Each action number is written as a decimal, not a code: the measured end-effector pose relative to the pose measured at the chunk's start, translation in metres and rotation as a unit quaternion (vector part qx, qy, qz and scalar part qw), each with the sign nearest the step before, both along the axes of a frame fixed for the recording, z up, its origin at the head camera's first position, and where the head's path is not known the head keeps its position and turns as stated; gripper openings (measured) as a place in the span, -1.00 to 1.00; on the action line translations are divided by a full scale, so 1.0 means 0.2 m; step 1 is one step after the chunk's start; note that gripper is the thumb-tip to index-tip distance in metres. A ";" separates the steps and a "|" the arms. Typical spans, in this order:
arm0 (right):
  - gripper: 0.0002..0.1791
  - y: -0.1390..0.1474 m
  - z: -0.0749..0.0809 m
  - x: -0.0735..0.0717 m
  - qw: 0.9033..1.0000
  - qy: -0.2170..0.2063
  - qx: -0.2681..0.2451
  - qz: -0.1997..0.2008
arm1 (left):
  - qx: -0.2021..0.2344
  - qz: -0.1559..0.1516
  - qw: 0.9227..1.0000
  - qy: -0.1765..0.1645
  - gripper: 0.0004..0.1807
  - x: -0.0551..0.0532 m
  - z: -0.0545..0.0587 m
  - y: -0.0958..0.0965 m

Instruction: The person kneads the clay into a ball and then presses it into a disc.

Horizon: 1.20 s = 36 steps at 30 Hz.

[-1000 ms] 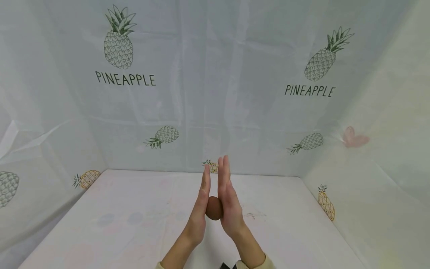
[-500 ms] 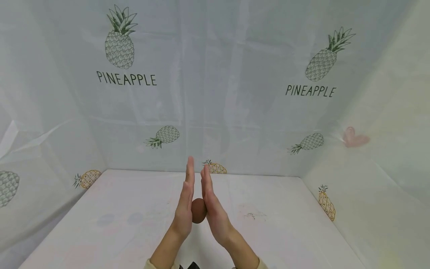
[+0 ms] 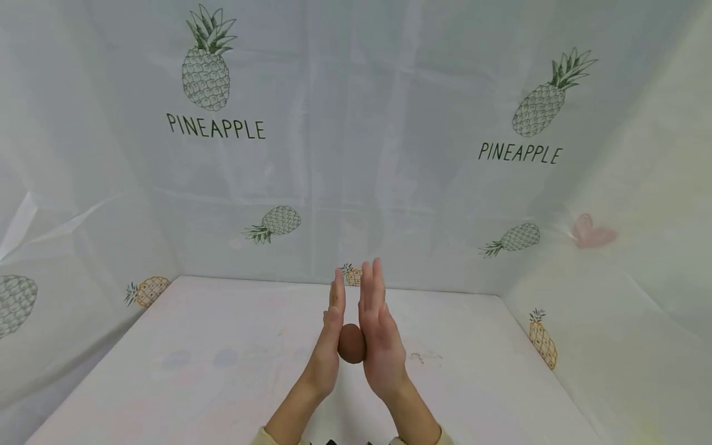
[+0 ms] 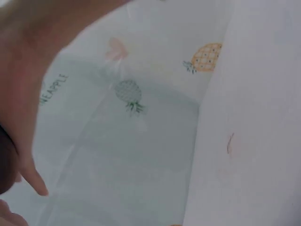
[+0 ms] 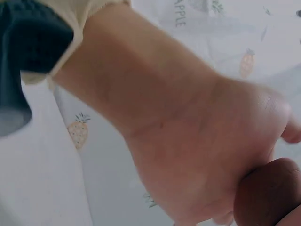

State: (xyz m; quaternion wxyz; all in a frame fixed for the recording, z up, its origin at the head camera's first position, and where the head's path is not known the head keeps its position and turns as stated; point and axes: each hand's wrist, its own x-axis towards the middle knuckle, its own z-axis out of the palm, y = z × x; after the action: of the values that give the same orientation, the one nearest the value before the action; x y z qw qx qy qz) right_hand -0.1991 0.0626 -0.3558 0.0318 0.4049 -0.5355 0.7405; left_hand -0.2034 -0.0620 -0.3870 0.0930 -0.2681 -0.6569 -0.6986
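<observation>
A smooth brown ball of what looks like clay or dough sits between the two upright palms in the head view. My left hand presses it from the left with straight fingers pointing up. From the other side my right hand presses it, its fingers straight too. In the right wrist view the brown ball lies against the right palm. Only a dark edge of the ball shows in the left wrist view, beside a hand. Both hands are above the table.
A white-covered table stretches below and around the hands. Pale sheeting printed with pineapples hangs at the back, and more sheeting rises along both sides.
The palms slide against each other with the ball between them. Both hands shifted left half a second ago and are now back to the right, the right fingertips higher again.
</observation>
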 end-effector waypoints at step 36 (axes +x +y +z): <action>-0.33 0.04 0.01 -0.03 0.999 -0.048 0.014 0.016 | -0.006 0.034 0.999 0.004 -0.39 0.00 -0.02 0.04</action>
State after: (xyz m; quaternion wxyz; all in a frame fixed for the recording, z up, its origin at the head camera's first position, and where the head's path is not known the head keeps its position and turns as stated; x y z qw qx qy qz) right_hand -0.2044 0.0702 -0.3539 -0.0120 0.3777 -0.5404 0.7518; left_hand -0.2036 -0.0550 -0.3916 0.1181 -0.2490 -0.6691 -0.6902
